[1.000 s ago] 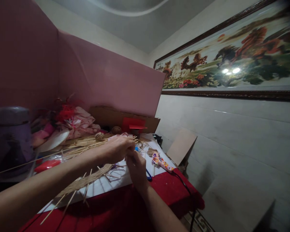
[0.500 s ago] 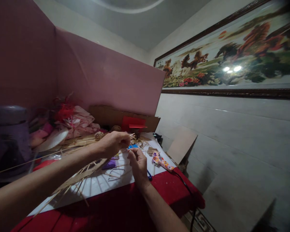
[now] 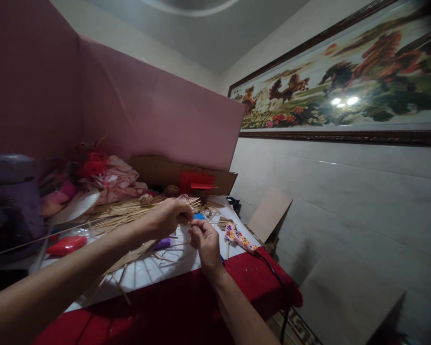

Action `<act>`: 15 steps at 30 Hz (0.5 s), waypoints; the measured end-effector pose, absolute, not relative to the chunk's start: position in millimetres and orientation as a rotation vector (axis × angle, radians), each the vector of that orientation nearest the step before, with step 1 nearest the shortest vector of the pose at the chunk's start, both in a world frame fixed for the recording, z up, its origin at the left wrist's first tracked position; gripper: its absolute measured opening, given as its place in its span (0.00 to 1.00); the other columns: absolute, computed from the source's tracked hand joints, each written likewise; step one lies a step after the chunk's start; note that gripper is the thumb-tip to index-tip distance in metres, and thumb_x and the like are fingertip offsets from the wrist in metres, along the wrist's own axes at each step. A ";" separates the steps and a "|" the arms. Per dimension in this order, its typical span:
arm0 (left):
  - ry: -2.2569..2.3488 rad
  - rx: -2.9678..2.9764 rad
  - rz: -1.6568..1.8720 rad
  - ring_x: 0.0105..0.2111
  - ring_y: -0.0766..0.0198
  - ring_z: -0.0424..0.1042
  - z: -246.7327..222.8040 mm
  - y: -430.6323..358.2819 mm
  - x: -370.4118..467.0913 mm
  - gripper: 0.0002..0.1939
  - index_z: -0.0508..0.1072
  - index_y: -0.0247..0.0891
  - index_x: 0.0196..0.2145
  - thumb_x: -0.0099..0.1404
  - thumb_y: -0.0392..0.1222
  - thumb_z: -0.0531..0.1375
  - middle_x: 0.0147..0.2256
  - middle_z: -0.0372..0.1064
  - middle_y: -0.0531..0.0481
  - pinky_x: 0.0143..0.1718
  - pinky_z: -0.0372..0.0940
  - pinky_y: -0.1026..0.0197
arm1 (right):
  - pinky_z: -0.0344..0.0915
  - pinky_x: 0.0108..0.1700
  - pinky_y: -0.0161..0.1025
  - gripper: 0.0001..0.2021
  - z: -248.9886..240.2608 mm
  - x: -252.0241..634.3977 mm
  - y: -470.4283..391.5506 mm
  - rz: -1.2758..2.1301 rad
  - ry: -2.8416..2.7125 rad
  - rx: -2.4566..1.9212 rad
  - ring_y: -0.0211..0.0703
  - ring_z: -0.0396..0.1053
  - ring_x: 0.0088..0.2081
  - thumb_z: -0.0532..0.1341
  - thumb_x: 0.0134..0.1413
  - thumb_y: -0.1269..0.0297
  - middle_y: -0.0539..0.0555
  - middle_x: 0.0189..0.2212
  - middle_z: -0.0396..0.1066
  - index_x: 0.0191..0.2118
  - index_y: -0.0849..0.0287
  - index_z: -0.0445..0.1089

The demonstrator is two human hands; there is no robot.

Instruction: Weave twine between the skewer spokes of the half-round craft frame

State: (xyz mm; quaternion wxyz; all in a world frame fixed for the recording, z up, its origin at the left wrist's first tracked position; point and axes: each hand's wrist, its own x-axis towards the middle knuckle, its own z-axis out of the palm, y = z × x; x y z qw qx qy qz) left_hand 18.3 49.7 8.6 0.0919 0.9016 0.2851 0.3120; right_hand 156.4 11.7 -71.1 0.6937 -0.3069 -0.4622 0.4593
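My left hand (image 3: 174, 213) is closed in a pinch over the table, its fingertips almost meeting those of my right hand (image 3: 205, 239). The right thumb and forefinger are pressed together too. Whatever thin thing lies between the fingers of either hand is too small to make out. Under my left forearm is a tan woven piece (image 3: 138, 254), partly hidden, with thin sticks fanning out from its edge. A long thin strip (image 3: 32, 241) runs in from the left edge and disappears behind the forearm.
A flowered glue gun (image 3: 239, 237) with a black cord lies at right. Behind the hands are a bundle of sticks (image 3: 109, 211), a twine ball (image 3: 171, 191), a blue item (image 3: 198, 216) and red paper (image 3: 203, 180). A purple packet (image 3: 162, 244) and red packet (image 3: 66, 245) lie nearer.
My left hand has dropped slightly toward my right fingertips. The woven piece under the forearm has shifted and tilted, leaving more of the red packet showing. The right hand has barely moved.
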 end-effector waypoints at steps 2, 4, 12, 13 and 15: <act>0.853 2.710 0.957 0.25 0.67 0.65 5.5 51.2 18.1 0.08 0.76 0.37 0.27 0.57 0.37 0.56 0.23 0.70 0.53 0.27 0.57 0.67 | 0.49 0.19 0.26 0.14 -71.4 156.6 12.5 1.041 -1.019 -0.664 0.27 0.52 0.18 0.65 0.42 0.56 0.44 0.19 0.60 0.31 0.61 0.67; 0.847 2.742 0.985 0.25 0.66 0.66 4.0 50.8 17.7 0.08 0.76 0.38 0.27 0.58 0.36 0.56 0.24 0.71 0.52 0.28 0.58 0.66 | 0.48 0.18 0.26 0.16 -72.0 158.0 13.7 1.038 -1.008 -0.672 0.26 0.51 0.17 0.66 0.40 0.54 0.43 0.18 0.60 0.29 0.62 0.67; 0.766 2.955 0.797 0.27 0.67 0.64 -9.1 20.2 21.2 0.13 0.75 0.38 0.25 0.57 0.27 0.53 0.26 0.69 0.50 0.29 0.56 0.64 | 0.45 0.16 0.26 0.17 -71.5 171.0 18.8 0.898 -0.769 -0.689 0.25 0.49 0.15 0.67 0.39 0.54 0.42 0.16 0.59 0.27 0.61 0.63; 0.769 3.000 0.760 0.27 0.66 0.64 -13.8 14.2 22.7 0.13 0.74 0.38 0.23 0.57 0.27 0.53 0.26 0.69 0.51 0.28 0.55 0.64 | 0.46 0.16 0.26 0.17 -71.0 172.6 18.9 0.870 -0.741 -0.679 0.25 0.50 0.15 0.67 0.39 0.55 0.42 0.17 0.59 0.27 0.61 0.62; 0.779 3.092 0.675 0.28 0.65 0.63 -24.6 3.9 26.1 0.12 0.71 0.37 0.20 0.56 0.27 0.54 0.26 0.68 0.50 0.27 0.54 0.62 | 0.48 0.17 0.26 0.16 -70.2 175.2 18.6 0.807 -0.715 -0.666 0.26 0.52 0.16 0.68 0.39 0.57 0.42 0.18 0.59 0.28 0.61 0.62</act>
